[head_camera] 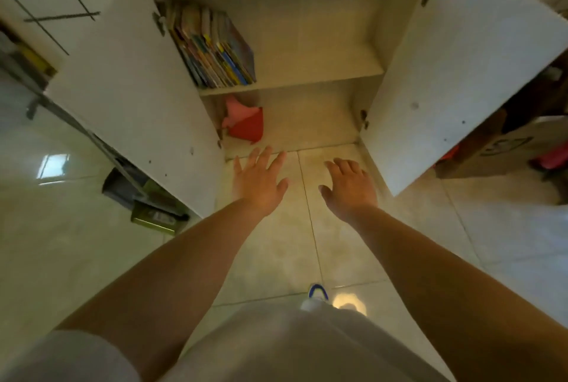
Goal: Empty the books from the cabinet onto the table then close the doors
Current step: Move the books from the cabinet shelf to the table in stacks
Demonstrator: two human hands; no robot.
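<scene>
Room: glossy pale tiled floor [353, 243] before a white cabinet [307, 53], both doors open.
Books: a leaning row of books [215, 46] at the left end of the cabinet's middle shelf.
Below: a red-and-pink object [244, 122] on the cabinet's lower shelf.
Writing: none legible.
Left hand [259, 180]: grip wide, fingers spread, holding nothing, in front of the cabinet.
Right hand [350, 186]: grip loosely open, empty.

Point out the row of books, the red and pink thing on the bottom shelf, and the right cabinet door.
row of books [215, 49]: head view, on the coloured spines.
red and pink thing [247, 125]: head view, on its red side.
right cabinet door [455, 74]: head view, on its bare inner face.
</scene>
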